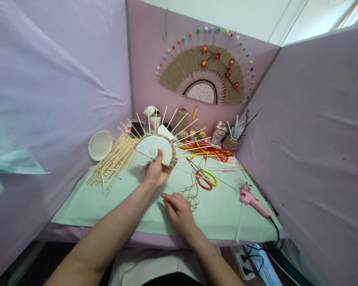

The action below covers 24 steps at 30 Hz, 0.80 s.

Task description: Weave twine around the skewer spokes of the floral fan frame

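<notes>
My left hand (158,172) is closed on a half-round fan base (155,146) covered in pale floral cloth, the thumb pressed on its face. Brown twine edges the base's curve, and thin wooden sticks fan out from it. Below and to the right, my right hand (179,208) pinches, with what looks like a thin strand of twine running up from its fingertips towards the base. Loose twine (192,194) lies in loops on the table behind my right hand. Scissors (203,176) with red and yellow handles rest open to the right of the base.
A pile of wooden sticks (113,163) and a white bowl (100,145) are at the left. Red and yellow pipe cleaners (209,150) lie at the back. A pink glue gun (253,201), its cord trailing off the edge, lies right. A decorated fan (209,71) hangs behind.
</notes>
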Available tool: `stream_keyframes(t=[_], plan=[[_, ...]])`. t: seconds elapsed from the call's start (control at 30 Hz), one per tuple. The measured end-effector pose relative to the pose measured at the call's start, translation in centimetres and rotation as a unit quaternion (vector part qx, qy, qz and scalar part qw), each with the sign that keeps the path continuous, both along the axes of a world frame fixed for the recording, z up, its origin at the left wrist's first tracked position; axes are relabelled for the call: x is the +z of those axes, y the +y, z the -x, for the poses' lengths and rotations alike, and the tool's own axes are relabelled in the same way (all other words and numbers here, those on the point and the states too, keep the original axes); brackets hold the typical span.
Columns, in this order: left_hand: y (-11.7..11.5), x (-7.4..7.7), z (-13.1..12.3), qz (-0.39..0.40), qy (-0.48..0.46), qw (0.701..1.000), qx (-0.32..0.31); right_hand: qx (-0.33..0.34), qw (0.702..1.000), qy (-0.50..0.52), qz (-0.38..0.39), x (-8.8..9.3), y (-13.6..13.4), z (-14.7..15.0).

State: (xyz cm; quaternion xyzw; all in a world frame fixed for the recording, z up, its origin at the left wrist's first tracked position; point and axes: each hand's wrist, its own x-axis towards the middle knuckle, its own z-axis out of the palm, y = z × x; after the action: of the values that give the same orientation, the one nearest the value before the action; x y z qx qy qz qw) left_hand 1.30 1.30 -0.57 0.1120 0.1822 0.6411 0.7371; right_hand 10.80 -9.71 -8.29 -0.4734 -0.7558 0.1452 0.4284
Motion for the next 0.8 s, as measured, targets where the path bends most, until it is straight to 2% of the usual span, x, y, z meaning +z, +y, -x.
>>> stream_keyframes(t=[0.17, 0.37, 0.8], plan=[[0.0, -0.37, 0.15, -0.015, 0.022, 0.999, -0.04, -0.003, 1.0, 0.027, 0.005, -0.31, -0.04, -0.16], [0.06, -0.13, 0.51, -0.03, 0.044, 0.993, -0.105, -0.001, 0.999, 0.04, 0.0, -0.32, -0.12, -0.3], [-0.4, -0.33, 0.56, -0.06, 0.095, 0.981, -0.16, -0.005, 0.997, 0.077, 0.009, -0.16, -0.15, -0.75]])
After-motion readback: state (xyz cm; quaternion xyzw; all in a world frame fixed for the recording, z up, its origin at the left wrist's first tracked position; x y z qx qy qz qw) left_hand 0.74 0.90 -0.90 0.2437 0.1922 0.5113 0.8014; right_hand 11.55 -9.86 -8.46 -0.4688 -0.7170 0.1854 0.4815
